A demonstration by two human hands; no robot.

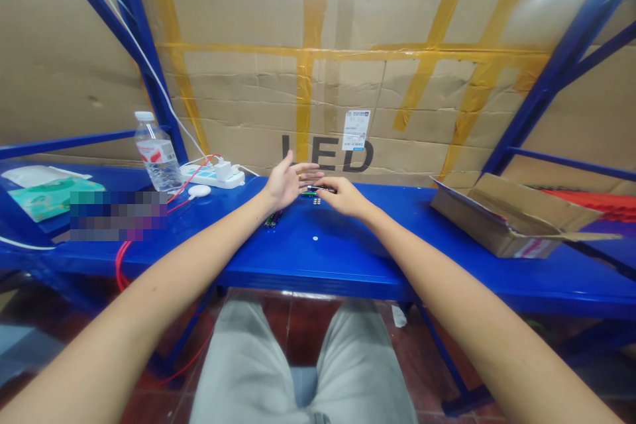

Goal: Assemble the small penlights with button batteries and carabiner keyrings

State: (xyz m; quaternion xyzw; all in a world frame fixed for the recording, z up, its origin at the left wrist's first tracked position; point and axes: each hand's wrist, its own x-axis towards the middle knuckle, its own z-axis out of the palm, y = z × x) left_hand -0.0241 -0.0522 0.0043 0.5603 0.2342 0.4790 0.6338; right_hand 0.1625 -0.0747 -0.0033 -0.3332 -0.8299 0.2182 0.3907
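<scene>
My left hand [284, 185] is held above the blue table with its fingers stretched out and the palm turned inward; nothing is in it. Close to its fingertips, my right hand [345, 196] is closed on a dark slim pen-like object [324, 189]. Just below the hands is a green slim piece [309, 194], partly covered. Several tiny silvery pieces [317, 201] lie in a small group on the table. Under my left wrist rest dark slim sticks [271, 219], partly hidden by the arm. A small white disc [315, 238] lies nearer the front edge.
An open cardboard box [511, 235] stands at the right. To the left are a water bottle [158, 159], a white power strip [213, 175], red cable [122, 265] and a green packet [50, 195]. A large cardboard panel [258, 93] closes off the back.
</scene>
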